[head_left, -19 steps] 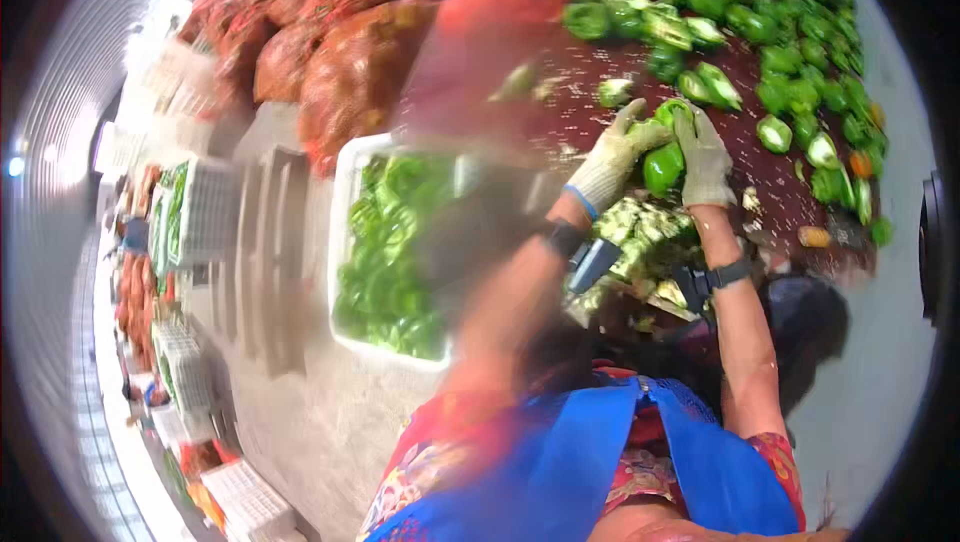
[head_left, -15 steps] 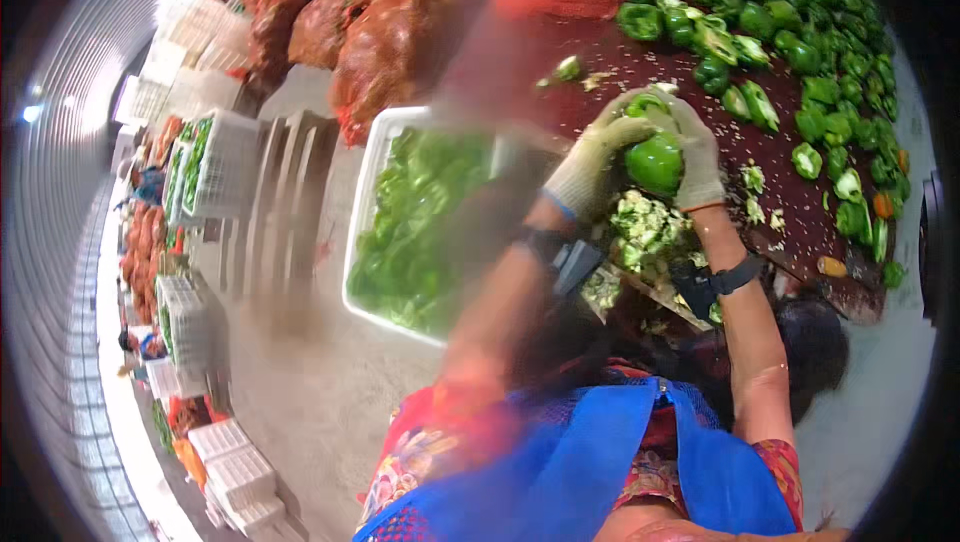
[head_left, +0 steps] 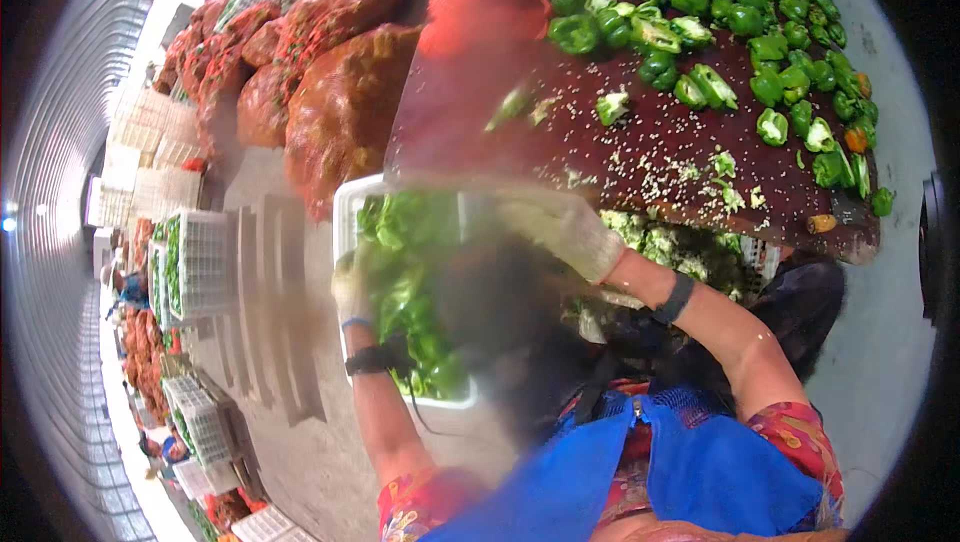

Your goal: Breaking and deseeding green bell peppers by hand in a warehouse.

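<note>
A white crate (head_left: pixel 346 210) of green pepper pieces (head_left: pixel 405 292) stands to the left of my knees. At its left rim is my left hand (head_left: pixel 351 290), gloved in pale knit; its fingers are smeared by motion. My right hand (head_left: pixel 565 229), gloved alike, is between the crate's right side and the table's front edge, fingers toward the crate and blurred. No pepper shows clearly in either hand. On the dark red table (head_left: pixel 620 157) lie pale seeds, a cut pepper chunk (head_left: pixel 612 107) and pepper halves (head_left: pixel 712 87).
Whole green peppers (head_left: pixel 745 17) heap at the table's far right. Pepper cores and scraps (head_left: pixel 680 250) collect below its front edge. Full orange-red mesh sacks (head_left: pixel 345 102) stand at the far left. Wooden pallets (head_left: pixel 285 312) and more white crates (head_left: pixel 200 264) are on the left.
The green pepper that both hands held over the table no longer shows in them. My hands have parted and moved left, the left one to the crate. The view has shifted too.
</note>
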`<state>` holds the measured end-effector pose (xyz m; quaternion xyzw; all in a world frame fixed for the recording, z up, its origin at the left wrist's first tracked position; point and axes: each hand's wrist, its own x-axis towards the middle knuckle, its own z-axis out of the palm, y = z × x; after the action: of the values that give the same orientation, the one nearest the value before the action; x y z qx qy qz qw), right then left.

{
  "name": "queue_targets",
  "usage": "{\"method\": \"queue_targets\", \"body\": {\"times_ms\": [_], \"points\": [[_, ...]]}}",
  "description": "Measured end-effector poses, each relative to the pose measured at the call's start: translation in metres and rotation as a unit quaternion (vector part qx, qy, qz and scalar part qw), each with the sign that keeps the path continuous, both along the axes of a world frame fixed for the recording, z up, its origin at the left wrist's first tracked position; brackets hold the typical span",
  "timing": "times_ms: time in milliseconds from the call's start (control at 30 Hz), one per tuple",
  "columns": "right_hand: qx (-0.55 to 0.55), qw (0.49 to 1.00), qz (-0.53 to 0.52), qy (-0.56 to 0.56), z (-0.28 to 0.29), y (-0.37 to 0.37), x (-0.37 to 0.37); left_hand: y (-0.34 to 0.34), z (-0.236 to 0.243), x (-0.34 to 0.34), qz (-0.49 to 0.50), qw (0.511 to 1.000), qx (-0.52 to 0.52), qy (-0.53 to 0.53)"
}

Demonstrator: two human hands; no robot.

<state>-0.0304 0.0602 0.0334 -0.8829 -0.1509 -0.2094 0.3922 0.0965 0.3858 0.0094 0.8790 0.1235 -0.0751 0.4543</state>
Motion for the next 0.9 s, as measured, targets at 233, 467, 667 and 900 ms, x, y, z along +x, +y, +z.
{"method": "queue_targets", "body": {"times_ms": [233,467,667,900], "points": [[0.285,0.931,-0.054,0.221,-0.076,-0.079,0.005,-0.217,0.013,0.068,-0.325,0.918,-0.045,-0.225],[-0.197,0.934,-0.248,0.165,-0.098,-0.129,0.058,-0.418,0.022,0.077,-0.492,0.831,0.022,-0.260],[0.334,0.870,-0.297,0.210,-0.128,-0.214,-0.011,-0.510,-0.013,0.088,-0.572,0.675,0.304,-0.353],[0.461,0.798,-0.329,0.204,-0.128,-0.244,-0.043,-0.580,-0.020,0.095,-0.577,0.676,0.334,-0.315]]}}
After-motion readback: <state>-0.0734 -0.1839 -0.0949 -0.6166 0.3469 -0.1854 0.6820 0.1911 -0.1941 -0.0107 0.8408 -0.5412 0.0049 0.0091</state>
